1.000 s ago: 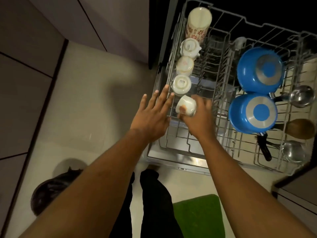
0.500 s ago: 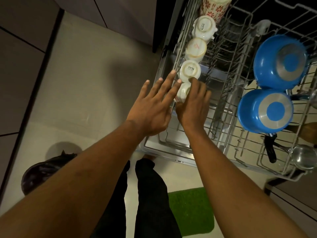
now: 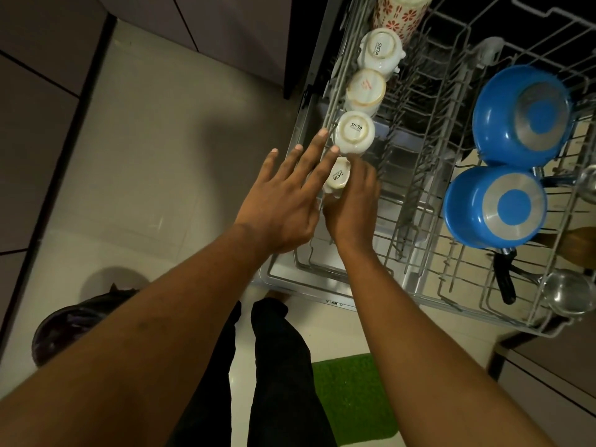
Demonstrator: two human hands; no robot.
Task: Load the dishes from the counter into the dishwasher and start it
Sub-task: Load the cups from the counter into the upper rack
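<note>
your right hand (image 3: 351, 204) grips the white cup (image 3: 337, 179) at the edge of the rack (image 3: 419, 221), left hand (image 3: 283, 201) spread flat; released tilted, it could knock the neighbouring cup (image 3: 354, 132).

Right hand (image 3: 352, 206) grips a little white cup (image 3: 336, 179) in the dishwasher rack's (image 3: 414, 195) left row, left hand (image 3: 283, 206) spread flat right beside it.

small cup (image 3: 337, 178) shifted left into line with the other cups (image 3: 354, 132), right hand (image 3: 353, 206) moved with it
</note>
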